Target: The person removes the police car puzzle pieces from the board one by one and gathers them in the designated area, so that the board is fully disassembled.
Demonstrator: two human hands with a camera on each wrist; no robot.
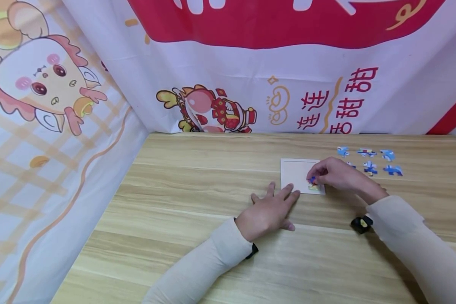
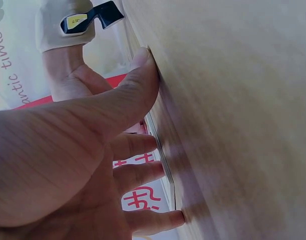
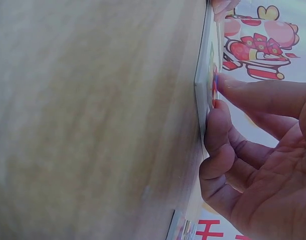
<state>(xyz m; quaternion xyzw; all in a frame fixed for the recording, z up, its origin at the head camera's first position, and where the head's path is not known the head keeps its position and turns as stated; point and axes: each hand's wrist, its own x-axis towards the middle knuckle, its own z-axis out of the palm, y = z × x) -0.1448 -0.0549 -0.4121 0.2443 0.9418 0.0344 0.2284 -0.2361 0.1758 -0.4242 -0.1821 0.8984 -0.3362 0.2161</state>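
A white square puzzle board (image 1: 296, 175) lies flat on the wooden table. My left hand (image 1: 265, 214) is spread, its fingertips at the board's near edge and the table beside it; the left wrist view shows these straight fingers (image 2: 137, 177) along the board's edge. With thumb and finger, my right hand (image 1: 336, 174) pinches a colourful puzzle piece (image 1: 313, 181) at the board's near right corner. In the right wrist view the fingertips (image 3: 228, 82) close on the piece's blue and red surface, low over the board, with the other fingers curled beneath. The hand partly hides the piece.
Several loose blue puzzle pieces (image 1: 370, 167) lie in two rows right of the board, one partly behind the right hand. A printed cloth (image 1: 220, 76) hangs along the table's back edge, another (image 1: 61, 169) at the left. Both wrists carry black straps (image 1: 361, 224).
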